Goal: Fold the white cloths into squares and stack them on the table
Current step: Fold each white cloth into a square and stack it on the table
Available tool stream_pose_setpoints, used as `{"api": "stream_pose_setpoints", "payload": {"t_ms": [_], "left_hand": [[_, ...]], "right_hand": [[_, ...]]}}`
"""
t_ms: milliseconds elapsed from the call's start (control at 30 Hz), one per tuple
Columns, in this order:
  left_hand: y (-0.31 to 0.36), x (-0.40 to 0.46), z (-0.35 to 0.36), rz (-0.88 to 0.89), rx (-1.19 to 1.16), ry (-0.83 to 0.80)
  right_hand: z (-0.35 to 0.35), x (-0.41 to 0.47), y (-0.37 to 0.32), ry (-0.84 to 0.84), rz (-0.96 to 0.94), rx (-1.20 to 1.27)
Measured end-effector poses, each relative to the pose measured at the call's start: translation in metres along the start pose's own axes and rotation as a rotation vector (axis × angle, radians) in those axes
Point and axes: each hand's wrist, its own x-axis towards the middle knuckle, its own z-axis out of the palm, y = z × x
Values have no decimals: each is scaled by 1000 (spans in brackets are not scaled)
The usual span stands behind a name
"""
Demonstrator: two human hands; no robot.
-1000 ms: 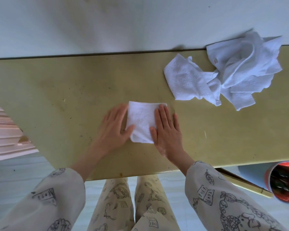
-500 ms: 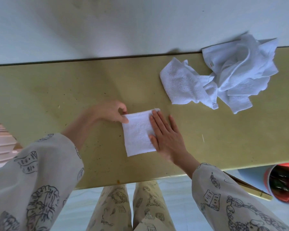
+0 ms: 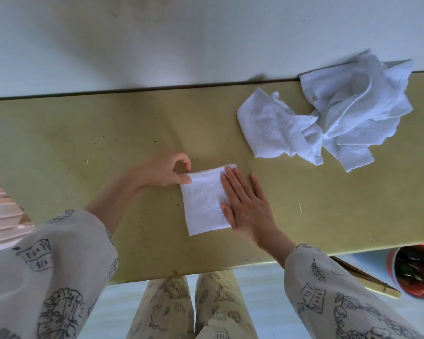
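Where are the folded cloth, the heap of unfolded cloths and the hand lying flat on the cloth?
folded cloth (image 3: 203,201): head view, on its bare middle.
heap of unfolded cloths (image 3: 328,118): head view, on its crumpled middle, far right of the table.
right hand (image 3: 247,209): head view, on the back of the hand.

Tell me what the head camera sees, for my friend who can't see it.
Two hands work a small folded cloth on a yellow table: the left hand pinches its far corner, the right hand presses it flat. Crumpled cloths wait far right.
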Motion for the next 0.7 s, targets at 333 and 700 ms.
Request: {"api": "stream_pose_setpoints", "payload": {"t_ms": [333, 700], "left_hand": [[-9, -1, 10, 12, 197, 70], [-20, 6, 19, -70, 166, 178]], "right_hand": [[0, 1, 0, 21, -2, 5], [0, 1, -1, -5, 5, 7]]}}
